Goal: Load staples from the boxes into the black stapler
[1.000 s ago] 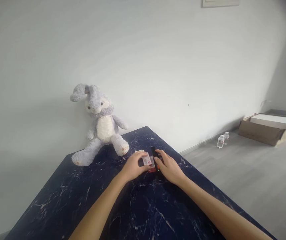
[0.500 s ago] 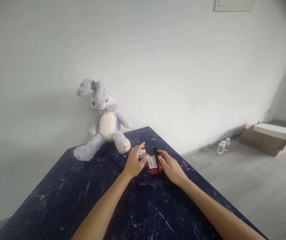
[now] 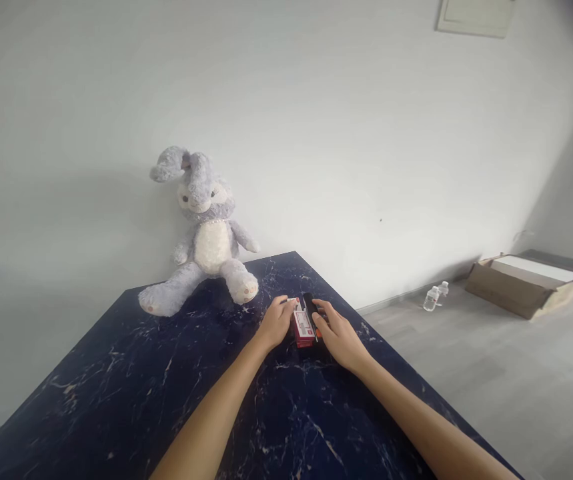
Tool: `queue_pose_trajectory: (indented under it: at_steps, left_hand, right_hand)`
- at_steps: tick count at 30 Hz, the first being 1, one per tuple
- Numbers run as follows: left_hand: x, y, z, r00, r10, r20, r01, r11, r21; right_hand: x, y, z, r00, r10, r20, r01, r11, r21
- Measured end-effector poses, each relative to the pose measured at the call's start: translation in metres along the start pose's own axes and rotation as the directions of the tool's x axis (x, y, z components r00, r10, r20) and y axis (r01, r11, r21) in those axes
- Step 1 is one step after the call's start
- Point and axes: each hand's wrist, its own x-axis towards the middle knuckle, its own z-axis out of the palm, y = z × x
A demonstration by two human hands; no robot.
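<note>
My left hand [image 3: 276,323] is at the left side of a small white-and-red box [image 3: 295,304], its fingers bent and pressed to it. Just in front of that lies a bigger red-and-white carton [image 3: 303,325], with print on its top. Along the right of the carton runs a long black object [image 3: 309,303] with an orange part; its exact kind does not show. My right hand [image 3: 337,331] is on the black object, thumb and fingers curled against its right side and partly covering it. The pieces sit close together on the dark blue marbled table [image 3: 176,387].
A grey plush rabbit [image 3: 211,243] sits at the table's back left, leaning on the wall. Beyond the right edge, two clear plastic bottles [image 3: 431,299] and an open cardboard box [image 3: 509,293] stand on the floor. A pale panel [image 3: 475,17] hangs on the wall.
My left hand has come down and right, its spread fingers closing in on the small white-and-red box, which now sits against the carton. My right hand stays at the black object.
</note>
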Motion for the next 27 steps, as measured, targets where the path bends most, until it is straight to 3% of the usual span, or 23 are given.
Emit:
queue_pose_trajectory:
  at_steps: [9, 13, 18, 23, 27]
  left_hand:
    - [-0.016, -0.002, -0.02, 0.966, 0.082, 0.247, -0.08, 0.997, -0.016]
    - [-0.017, -0.004, -0.021, 0.959, 0.151, 0.239, -0.147, 0.988, -0.035]
    - [-0.02, -0.008, -0.02, 0.94, 0.123, 0.319, -0.128, 0.992, -0.005]
    - [-0.024, -0.008, -0.015, 0.955, 0.16, 0.249, -0.17, 0.985, 0.019]
    - [-0.026, -0.011, -0.01, 0.96, 0.096, 0.262, -0.126, 0.987, 0.1]
  right_hand:
    - [-0.001, 0.001, 0.005, 1.0, 0.029, 0.002, -0.029, 0.999, 0.035]
    - [0.002, 0.003, 0.003, 0.999, 0.024, 0.036, -0.026, 0.998, 0.055]
    - [0.004, 0.008, 0.001, 0.997, 0.016, 0.075, -0.025, 0.993, 0.119]
    - [0.004, 0.007, 0.002, 0.997, -0.009, 0.078, 0.002, 0.995, 0.098]
    - [0.004, 0.005, 0.003, 0.997, -0.015, 0.079, 0.01, 0.998, 0.06]
